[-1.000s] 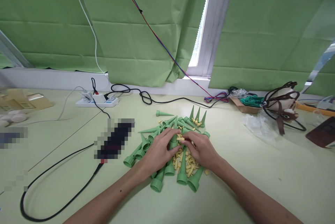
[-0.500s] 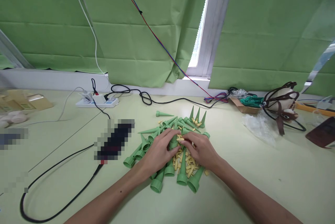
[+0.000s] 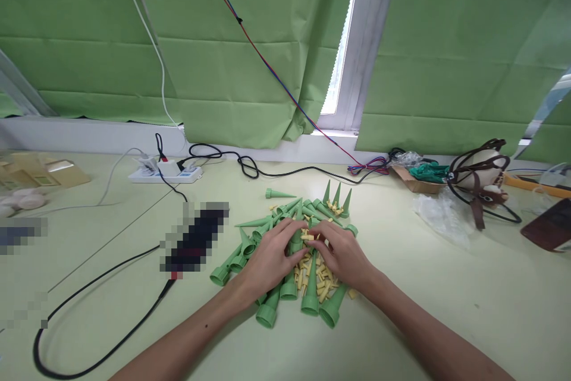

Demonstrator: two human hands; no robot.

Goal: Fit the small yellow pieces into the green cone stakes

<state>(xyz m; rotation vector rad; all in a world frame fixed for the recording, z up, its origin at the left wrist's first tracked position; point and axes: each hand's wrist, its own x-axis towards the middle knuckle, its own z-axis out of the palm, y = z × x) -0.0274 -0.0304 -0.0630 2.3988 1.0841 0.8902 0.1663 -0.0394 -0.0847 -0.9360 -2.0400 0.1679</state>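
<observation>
In the head view my left hand [image 3: 277,245] is curled round a green plastic spike [image 3: 295,242], thumb and fingers on either side of it. My right hand [image 3: 335,244] is closed in a pinch at a small yellow plastic fitting [image 3: 307,238], right beside that spike; the fingers partly cover it. Under and around both hands lies a pile of hollow green spikes [image 3: 267,314], mixed with many loose yellow fittings [image 3: 328,282]. Behind the right hand, a few green spikes [image 3: 336,195] stand point up with yellow fittings at their bases.
One green spike [image 3: 279,194] lies apart behind the pile. Left of it are a blurred-out dark device [image 3: 196,241] with a black cable [image 3: 98,271] and a white power strip [image 3: 166,175]. At right sit clear plastic bags [image 3: 444,217], a small cardboard box [image 3: 417,182] and a strapped bag [image 3: 482,173].
My right fingers have shifted slightly, and a bit more of the yellow fitting shows between the hands. The left hand and the pile look the same.
</observation>
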